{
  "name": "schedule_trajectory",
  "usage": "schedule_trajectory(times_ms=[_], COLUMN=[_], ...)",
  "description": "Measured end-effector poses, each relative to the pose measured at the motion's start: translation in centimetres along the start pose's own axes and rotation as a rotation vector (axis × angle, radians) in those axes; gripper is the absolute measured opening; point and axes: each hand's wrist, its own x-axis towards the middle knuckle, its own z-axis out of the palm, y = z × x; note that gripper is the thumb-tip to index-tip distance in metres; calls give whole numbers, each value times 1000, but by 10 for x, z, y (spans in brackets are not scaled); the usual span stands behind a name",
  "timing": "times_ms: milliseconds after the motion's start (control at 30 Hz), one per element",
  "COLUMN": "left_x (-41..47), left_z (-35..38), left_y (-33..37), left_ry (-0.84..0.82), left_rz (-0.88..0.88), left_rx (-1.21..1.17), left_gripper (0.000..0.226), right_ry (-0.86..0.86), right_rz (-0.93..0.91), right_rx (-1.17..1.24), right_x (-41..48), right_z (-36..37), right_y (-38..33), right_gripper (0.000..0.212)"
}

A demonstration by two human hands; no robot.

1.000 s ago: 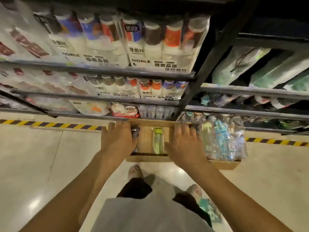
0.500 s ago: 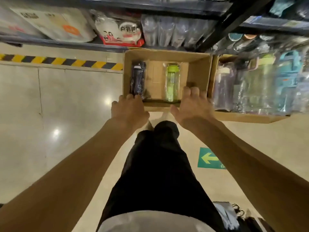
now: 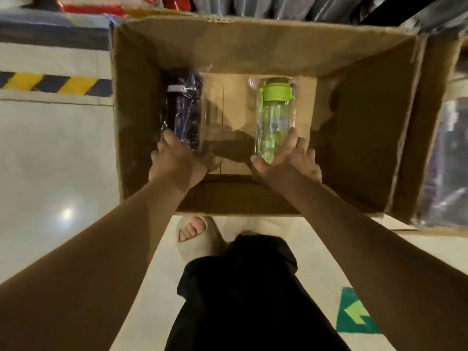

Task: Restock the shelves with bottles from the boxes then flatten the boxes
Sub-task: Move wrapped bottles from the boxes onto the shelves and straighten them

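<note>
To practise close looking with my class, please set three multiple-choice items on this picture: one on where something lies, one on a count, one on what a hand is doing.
1. Where in the cardboard box does the green bottle lie?
A. Right of the dark bottle
B. Left of it
C. Stacked on top of it

2. How many bottles are in the box?
A. One
B. Two
C. Five

3. What is the right hand doing?
A. Hanging idle
B. Folding a flap flat
C. Gripping the green bottle

Answers:
1 A, since the green bottle lies on the right part of the box floor, with bare cardboard between it and the dark one.
2 B, since only the green and the dark one show inside.
3 C, since its thumb and fingers curl round the bottle's lower end, while the left hand holds the dark bottle.
</note>
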Motion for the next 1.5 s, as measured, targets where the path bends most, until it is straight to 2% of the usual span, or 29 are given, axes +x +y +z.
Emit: schedule_trajectory(times_ms=[167, 233, 333, 433, 567, 733, 867, 967, 1100, 1333, 1500], left_x=[72, 89, 99, 108, 117, 87, 30, -28, -119, -309, -451], left_z=[37, 48, 63, 71, 70, 60, 33, -1, -58, -178, -248], left_y=[-12, -15, -19, -18, -16, -24, -26, -27, -28, -23, -21], left_ry=[107, 184, 260, 248, 158, 117, 103, 96, 99, 81, 129], left_rz=[-96, -104, -75, -70, -139, -104, -18, 56, 183, 320, 451], left_rx=[-171, -158, -104, -189, -366, -512, -561, -623, -639, -652, -659], left_gripper=[126, 130, 130, 119, 109, 96, 94, 84, 93, 89, 83], right_ry=[-36, -53, 45, 133, 84, 37, 62, 72, 137, 147, 235], right_rz=[143, 166, 177, 161, 157, 86, 13, -100, -223, -273, -335], right_rx=[145, 185, 265, 379, 557, 640, 662, 774, 872, 1026, 1040], right_x=[69, 86, 101, 109, 115, 83, 23, -41, -133, -319, -456], right_z=[41, 53, 67, 78, 79, 62, 24, -14, -74, -195, -263], right_y=[-1, -1, -1, 5, 13, 22, 26, 35, 42, 54, 68], right_gripper=[128, 133, 133, 121, 119, 124, 100, 87, 86, 82, 81])
